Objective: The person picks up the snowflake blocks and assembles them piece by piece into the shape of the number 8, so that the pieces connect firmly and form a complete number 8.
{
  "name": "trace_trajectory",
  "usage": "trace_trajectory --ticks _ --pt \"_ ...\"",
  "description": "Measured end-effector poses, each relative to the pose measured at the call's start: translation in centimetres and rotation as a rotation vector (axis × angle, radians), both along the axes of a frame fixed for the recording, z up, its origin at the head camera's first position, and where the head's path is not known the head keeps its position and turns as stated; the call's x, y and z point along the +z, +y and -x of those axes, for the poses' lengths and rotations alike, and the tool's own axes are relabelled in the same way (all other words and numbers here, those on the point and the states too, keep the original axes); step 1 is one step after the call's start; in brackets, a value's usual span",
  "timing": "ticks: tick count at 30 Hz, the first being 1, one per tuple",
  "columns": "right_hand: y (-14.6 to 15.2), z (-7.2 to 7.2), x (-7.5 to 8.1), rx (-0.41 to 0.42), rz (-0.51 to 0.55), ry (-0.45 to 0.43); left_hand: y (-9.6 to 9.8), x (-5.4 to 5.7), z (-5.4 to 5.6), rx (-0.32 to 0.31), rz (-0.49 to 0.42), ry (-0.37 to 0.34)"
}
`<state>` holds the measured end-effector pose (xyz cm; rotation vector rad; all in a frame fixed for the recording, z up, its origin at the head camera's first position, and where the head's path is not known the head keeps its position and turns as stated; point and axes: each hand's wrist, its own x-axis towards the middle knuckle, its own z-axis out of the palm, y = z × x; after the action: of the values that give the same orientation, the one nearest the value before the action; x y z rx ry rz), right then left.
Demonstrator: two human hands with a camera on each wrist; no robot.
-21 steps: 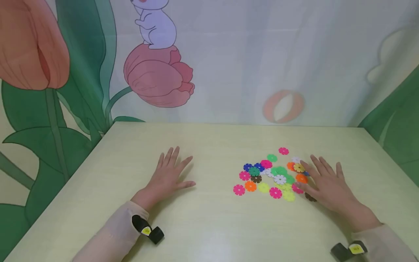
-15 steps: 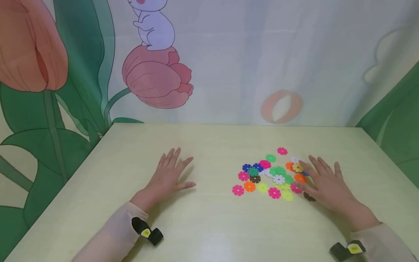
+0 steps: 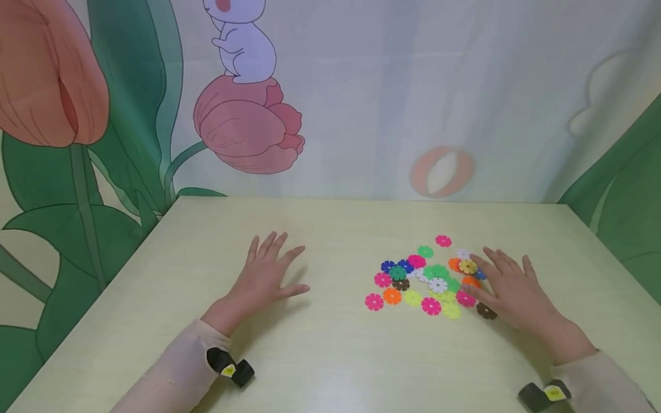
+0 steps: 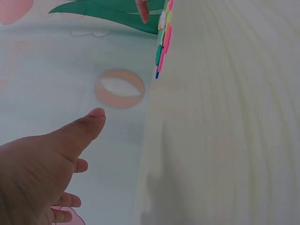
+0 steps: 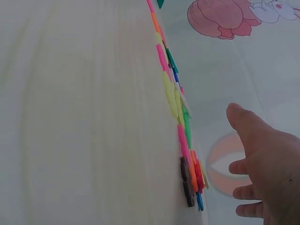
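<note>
Several flat, notched plastic flower discs in mixed colours lie in a loose, partly overlapping spread right of centre on the table. A pink disc (image 3: 374, 302) marks its near left end, a white disc (image 3: 438, 285) lies on green ones, and a dark brown disc (image 3: 486, 311) is at the near right. My right hand (image 3: 521, 298) hovers at the spread's right side, fingers spread and holding nothing; it partly covers a blue disc (image 3: 480, 274). In the right wrist view the right hand (image 5: 276, 164) shows a gap to the discs. My left hand (image 3: 260, 284) hangs over the table's left half, fingers spread, holding nothing.
The pale wooden table (image 3: 320, 355) reaches back to a printed curtain (image 3: 351, 103) with tulips and a white cartoon animal. Each sleeve carries a black wrist camera (image 3: 242, 373). Bare tabletop lies between the left hand and the discs.
The head view has shifted slightly, so table and curtain sit a little lower in it. Both hands keep nearly the same pose, and the discs keep their arrangement.
</note>
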<state>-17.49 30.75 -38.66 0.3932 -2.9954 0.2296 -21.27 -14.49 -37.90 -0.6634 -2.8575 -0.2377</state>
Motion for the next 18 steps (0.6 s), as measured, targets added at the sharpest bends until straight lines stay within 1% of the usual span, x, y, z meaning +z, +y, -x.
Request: trace_trajectory --ticks 5,9,14,18 --pt "-0.2 0.2 0.6 0.007 -0.025 0.010 0.3 0.6 -0.4 -0.001 -0.027 0.021" --pt "-0.5 0.3 1.1 0.006 -0.040 0.012 0.7 1.2 -0.7 -0.028 -0.069 0.034" --pt "-1.1 0.2 2.1 0.007 0.007 -0.008 1.3 1.9 -1.2 -0.068 -0.132 0.013" --pt "-1.8 -0.1 2.9 0.023 0.049 -0.013 1.9 2.5 -1.5 -0.084 -0.170 -0.015"
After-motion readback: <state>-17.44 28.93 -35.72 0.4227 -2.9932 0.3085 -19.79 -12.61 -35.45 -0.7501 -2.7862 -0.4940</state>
